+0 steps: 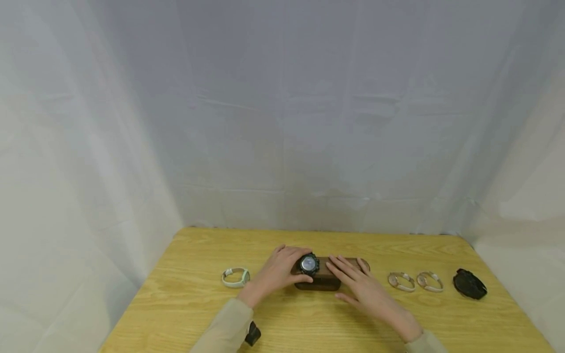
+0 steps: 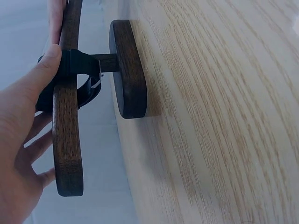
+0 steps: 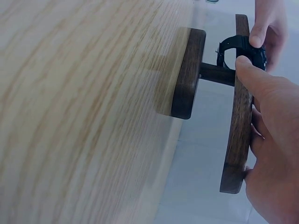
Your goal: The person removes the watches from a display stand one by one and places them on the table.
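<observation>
A dark wooden watch stand (image 1: 324, 272) stands on the table, with a long top bar (image 2: 67, 140) on a short post above a rounded base (image 3: 188, 74). A black wristwatch (image 1: 309, 264) is looped round the bar left of its middle, dial up, with the strap's buckle side hanging below. My left hand (image 1: 282, 269) holds the watch at the bar, thumb on the near side and fingers behind. Over the bar's right part lies my right hand (image 1: 359, 284); its thumb (image 3: 252, 74) presses the near edge close to the watch, while the fingers reach over to the far side.
Left of the stand lies a pale watch (image 1: 245, 278) with its strap in a loop. To the right are two small light-strapped watches (image 1: 393, 280) and a round black object (image 1: 470, 284) near the table's right edge. White cloth (image 1: 282, 147) hangs behind the wooden table (image 1: 300, 328).
</observation>
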Demonstrator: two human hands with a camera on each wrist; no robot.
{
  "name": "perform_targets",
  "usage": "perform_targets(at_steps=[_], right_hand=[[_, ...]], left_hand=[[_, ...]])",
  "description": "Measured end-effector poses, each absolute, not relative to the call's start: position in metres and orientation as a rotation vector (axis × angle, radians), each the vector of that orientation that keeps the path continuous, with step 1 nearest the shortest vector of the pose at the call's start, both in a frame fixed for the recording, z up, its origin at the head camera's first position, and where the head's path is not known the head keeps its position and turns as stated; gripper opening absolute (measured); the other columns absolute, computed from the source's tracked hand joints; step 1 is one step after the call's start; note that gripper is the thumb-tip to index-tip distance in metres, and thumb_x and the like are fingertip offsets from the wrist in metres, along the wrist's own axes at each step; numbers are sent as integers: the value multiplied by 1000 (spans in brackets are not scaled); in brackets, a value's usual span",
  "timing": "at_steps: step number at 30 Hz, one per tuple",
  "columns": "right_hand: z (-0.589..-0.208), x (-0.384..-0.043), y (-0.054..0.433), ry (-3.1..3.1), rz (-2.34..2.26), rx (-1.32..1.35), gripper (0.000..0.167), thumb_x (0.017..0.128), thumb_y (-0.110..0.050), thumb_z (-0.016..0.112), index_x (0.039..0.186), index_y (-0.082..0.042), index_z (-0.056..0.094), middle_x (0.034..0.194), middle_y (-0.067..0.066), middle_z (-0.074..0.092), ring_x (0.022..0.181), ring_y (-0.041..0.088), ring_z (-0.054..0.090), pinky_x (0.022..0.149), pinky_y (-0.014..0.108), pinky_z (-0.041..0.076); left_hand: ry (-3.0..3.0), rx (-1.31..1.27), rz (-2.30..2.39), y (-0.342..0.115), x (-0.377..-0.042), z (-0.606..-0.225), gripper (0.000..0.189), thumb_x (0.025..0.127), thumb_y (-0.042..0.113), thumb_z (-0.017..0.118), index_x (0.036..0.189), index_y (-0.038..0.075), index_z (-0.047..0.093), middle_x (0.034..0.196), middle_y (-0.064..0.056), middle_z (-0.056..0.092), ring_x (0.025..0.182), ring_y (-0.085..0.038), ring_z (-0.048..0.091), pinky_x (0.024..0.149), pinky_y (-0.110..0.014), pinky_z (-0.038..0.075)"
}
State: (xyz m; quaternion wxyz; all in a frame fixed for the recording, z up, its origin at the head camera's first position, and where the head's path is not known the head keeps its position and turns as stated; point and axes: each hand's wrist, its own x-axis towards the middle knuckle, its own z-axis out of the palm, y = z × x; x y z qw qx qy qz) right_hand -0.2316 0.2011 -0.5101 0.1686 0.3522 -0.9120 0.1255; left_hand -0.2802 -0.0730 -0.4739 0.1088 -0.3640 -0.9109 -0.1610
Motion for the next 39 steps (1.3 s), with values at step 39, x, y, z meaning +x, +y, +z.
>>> perform_targets(at_steps=[39], right_hand=[[-517, -235, 203, -2545, 343, 1004, 82, 86, -31, 81, 155, -11, 43, 161, 10, 39, 145, 31, 40, 111, 69, 33]], left_hand=[[-2627, -1015, -486, -111, -286, -485, 70, 82, 52, 79, 139, 16, 60, 133, -7, 67, 124, -27, 61, 115, -58, 37]])
